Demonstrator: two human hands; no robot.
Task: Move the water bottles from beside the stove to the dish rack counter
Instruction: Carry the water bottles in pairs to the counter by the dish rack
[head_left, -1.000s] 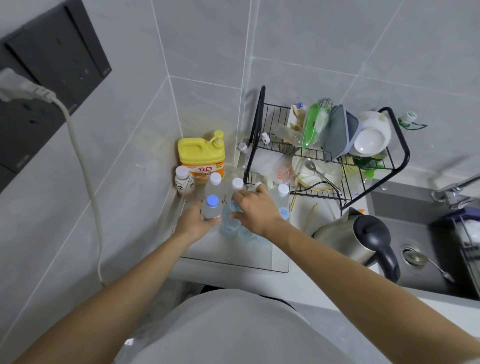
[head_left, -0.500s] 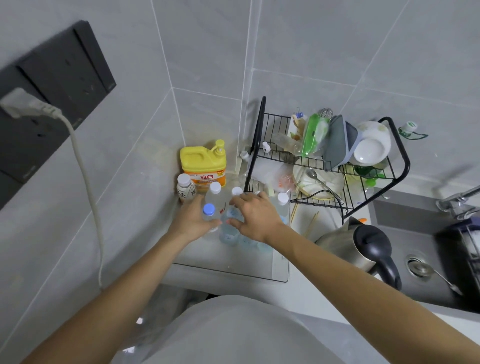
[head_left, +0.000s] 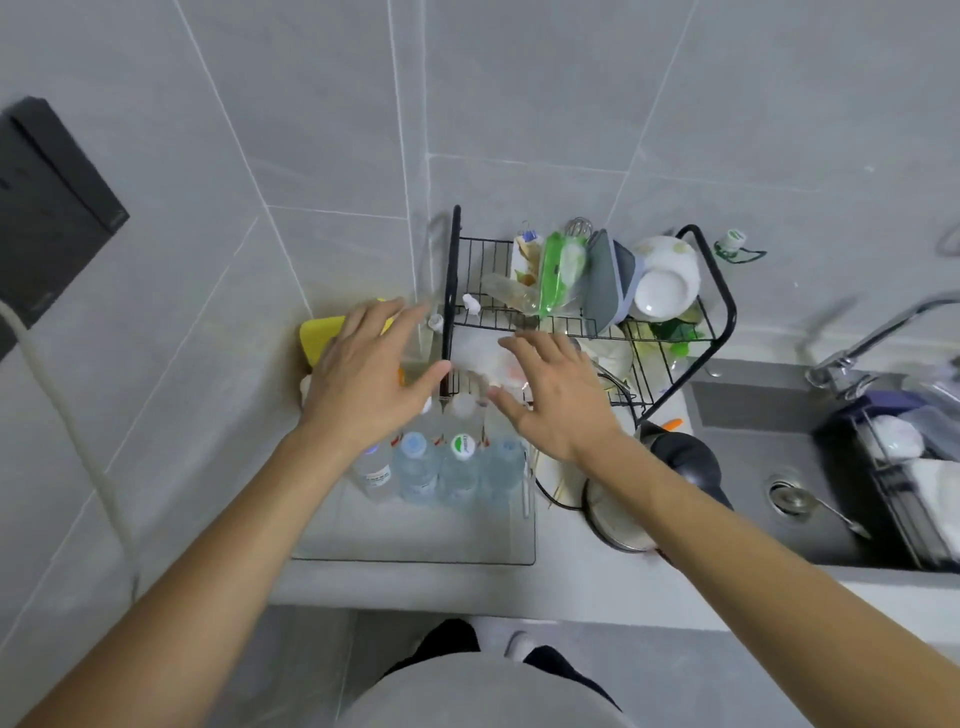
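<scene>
My left hand (head_left: 363, 384) and right hand (head_left: 558, 400) hover with fingers spread, holding nothing, above the water bottles (head_left: 441, 467), which stand clustered on the counter (head_left: 415, 535) just left of the black dish rack (head_left: 587, 322), near the kettle (head_left: 675, 462).

The back left corner of the worktop (head_left: 415, 582) is crowded: water bottles (head_left: 436, 467) are packed in a row, with a yellow jug (head_left: 317, 335) behind them. The right side is blocked by the dish rack (head_left: 597, 322) and the kettle (head_left: 675, 467). Free room is left along the front edge, before the bottles.
</scene>
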